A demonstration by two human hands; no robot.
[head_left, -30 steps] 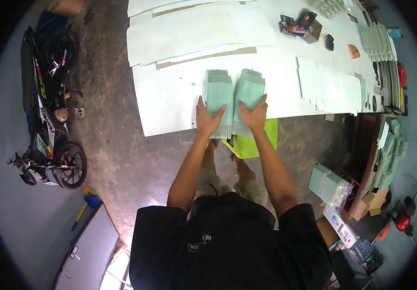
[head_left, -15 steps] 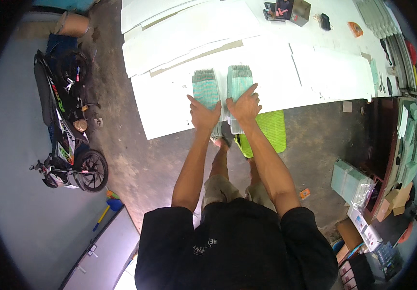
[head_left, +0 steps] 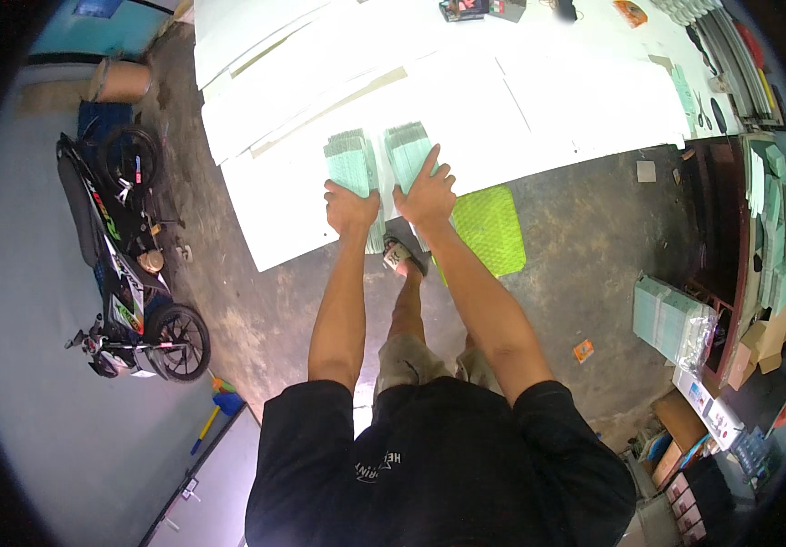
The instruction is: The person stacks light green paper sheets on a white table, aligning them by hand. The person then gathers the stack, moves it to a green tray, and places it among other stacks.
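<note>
Two stacks of pale green folded card pieces lie side by side across the front edge of the white table point(head_left: 594, 118), a narrow gap between them. My left hand point(head_left: 352, 211) grips the left stack point(head_left: 347, 162) from above, with thumb and fingers at its two sides. Around the right stack point(head_left: 408, 153) my right hand point(head_left: 427, 198) is closed in the same way, its index finger stretched along the right side. The near ends of both stacks stick out past the table edge and are partly covered by my hands.
Large white sheets point(head_left: 302, 87) lie on the table's left. Scissors point(head_left: 703, 111) are at the far right. A lime-green mat point(head_left: 493, 232) is on the floor below the edge. A motorbike point(head_left: 124, 264) stands left; a wrapped green bundle point(head_left: 667, 314) sits right.
The view has shifted to the right, so table and hands appear further left. The right stack now tilts to the left, and my sandalled foot shows more. Both hands keep their grip.
</note>
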